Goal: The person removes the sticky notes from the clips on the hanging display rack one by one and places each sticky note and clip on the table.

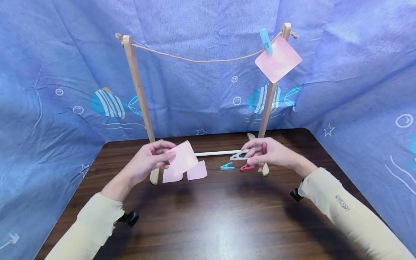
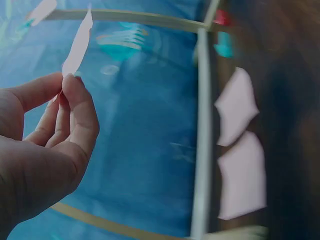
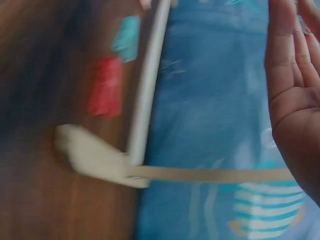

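Between thumb and fingertips, my left hand (image 1: pixel 146 162) pinches a pink square sheet of paper (image 1: pixel 184 156), raised above the table; the left wrist view shows this sheet (image 2: pixel 80 47) nearly edge-on. My right hand (image 1: pixel 271 153) holds a pale whitish clothespin (image 1: pixel 234 157) by one end, pointing toward the paper. In the right wrist view most of that clothespin is hidden or out of frame. Two more pink sheets, one on the right (image 1: pixel 197 171) and one on the left (image 1: pixel 171 177), lie below the held paper. A blue clothespin (image 1: pixel 227 166) and a red clothespin (image 1: pixel 246 167) lie near my right hand.
A twine line (image 1: pixel 195 61) sags between a left wooden post (image 1: pixel 139 86) and a right wooden post (image 1: pixel 268 104). Near the right post, a light-blue clothespin (image 1: pixel 265 40) holds a pink sheet (image 1: pixel 279 61). A white bar (image 1: pixel 217 153) joins the posts low down on the dark table (image 1: pixel 208 209).
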Motion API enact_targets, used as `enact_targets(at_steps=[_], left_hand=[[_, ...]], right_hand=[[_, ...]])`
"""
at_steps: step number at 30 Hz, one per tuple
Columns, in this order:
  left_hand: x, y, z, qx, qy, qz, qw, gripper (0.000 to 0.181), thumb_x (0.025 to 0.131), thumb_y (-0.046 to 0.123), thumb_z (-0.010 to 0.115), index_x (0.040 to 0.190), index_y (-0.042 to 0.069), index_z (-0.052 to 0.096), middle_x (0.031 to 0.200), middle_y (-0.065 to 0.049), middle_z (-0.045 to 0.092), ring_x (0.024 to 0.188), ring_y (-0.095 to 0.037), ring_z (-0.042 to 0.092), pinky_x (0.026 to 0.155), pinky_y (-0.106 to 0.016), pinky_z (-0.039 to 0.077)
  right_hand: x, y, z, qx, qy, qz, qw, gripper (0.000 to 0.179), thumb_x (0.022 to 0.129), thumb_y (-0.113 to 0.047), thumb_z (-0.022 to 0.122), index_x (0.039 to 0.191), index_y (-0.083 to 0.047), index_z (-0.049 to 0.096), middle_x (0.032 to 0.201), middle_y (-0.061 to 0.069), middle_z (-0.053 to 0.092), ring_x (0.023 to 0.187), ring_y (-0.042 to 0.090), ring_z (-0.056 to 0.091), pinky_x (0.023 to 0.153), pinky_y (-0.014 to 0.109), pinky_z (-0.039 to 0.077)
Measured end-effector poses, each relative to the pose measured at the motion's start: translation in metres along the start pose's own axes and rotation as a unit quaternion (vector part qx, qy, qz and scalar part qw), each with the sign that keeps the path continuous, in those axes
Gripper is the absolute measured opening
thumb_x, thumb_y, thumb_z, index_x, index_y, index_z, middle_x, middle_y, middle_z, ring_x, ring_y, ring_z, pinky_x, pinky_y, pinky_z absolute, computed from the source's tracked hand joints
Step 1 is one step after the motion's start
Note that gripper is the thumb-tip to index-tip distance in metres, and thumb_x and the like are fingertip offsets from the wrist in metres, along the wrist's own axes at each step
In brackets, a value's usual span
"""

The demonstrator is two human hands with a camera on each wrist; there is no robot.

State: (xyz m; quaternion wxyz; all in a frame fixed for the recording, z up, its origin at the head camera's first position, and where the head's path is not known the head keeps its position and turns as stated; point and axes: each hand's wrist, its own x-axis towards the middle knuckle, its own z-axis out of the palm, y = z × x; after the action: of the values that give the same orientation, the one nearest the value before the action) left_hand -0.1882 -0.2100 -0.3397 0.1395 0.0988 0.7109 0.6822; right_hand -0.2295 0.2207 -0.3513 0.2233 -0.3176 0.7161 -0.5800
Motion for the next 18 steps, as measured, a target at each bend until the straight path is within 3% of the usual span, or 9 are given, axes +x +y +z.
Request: enact_targets(at_steps=[4, 10, 14, 18], left_hand=[[0.000, -0.033, -0.003, 0.001, -0.014, -0.045, 0.9989, 0.036, 0.095, 0.005, 0.072, 0.127, -0.004, 0.059, 0.100, -0.007, 0.070, 0.080, -0.015, 0.065, 0.069, -0.028, 0.060], [-0.007, -0.077, -0.014, 0.029, -0.021, -0.099, 0.9945, 0.040, 0.093, 0.009, 0.074, 0.127, -0.006, 0.058, 0.097, -0.006, 0.070, 0.079, -0.016, 0.066, 0.067, -0.028, 0.059], [-0.013, -0.094, -0.023, 0.042, -0.027, -0.118, 0.9917, 0.044, 0.092, 0.012, 0.077, 0.127, -0.006, 0.057, 0.095, -0.006, 0.069, 0.080, -0.017, 0.065, 0.068, -0.028, 0.059], [-0.016, -0.102, -0.030, 0.047, -0.026, -0.128, 0.9904, 0.045, 0.092, 0.013, 0.077, 0.126, -0.007, 0.057, 0.094, -0.006, 0.067, 0.080, -0.017, 0.065, 0.068, -0.029, 0.059]], right_hand=[[-0.006, 0.034, -0.002, 0.003, -0.016, 0.055, 0.9983, 0.041, 0.093, -0.005, 0.074, 0.128, 0.006, 0.056, 0.097, 0.015, 0.074, 0.076, 0.023, 0.071, 0.057, 0.046, 0.061], [-0.015, 0.070, -0.003, 0.013, -0.025, 0.110, 0.9935, 0.039, 0.093, -0.007, 0.074, 0.126, 0.007, 0.056, 0.098, 0.032, 0.068, 0.074, 0.021, 0.070, 0.058, 0.042, 0.062], [-0.018, 0.083, -0.003, 0.020, -0.028, 0.129, 0.9910, 0.039, 0.092, -0.008, 0.075, 0.125, 0.006, 0.057, 0.100, 0.033, 0.068, 0.074, 0.021, 0.070, 0.058, 0.040, 0.062], [-0.021, 0.090, -0.005, 0.025, -0.031, 0.138, 0.9897, 0.040, 0.093, -0.007, 0.074, 0.125, 0.008, 0.055, 0.098, 0.029, 0.070, 0.073, 0.020, 0.069, 0.058, 0.038, 0.062]])
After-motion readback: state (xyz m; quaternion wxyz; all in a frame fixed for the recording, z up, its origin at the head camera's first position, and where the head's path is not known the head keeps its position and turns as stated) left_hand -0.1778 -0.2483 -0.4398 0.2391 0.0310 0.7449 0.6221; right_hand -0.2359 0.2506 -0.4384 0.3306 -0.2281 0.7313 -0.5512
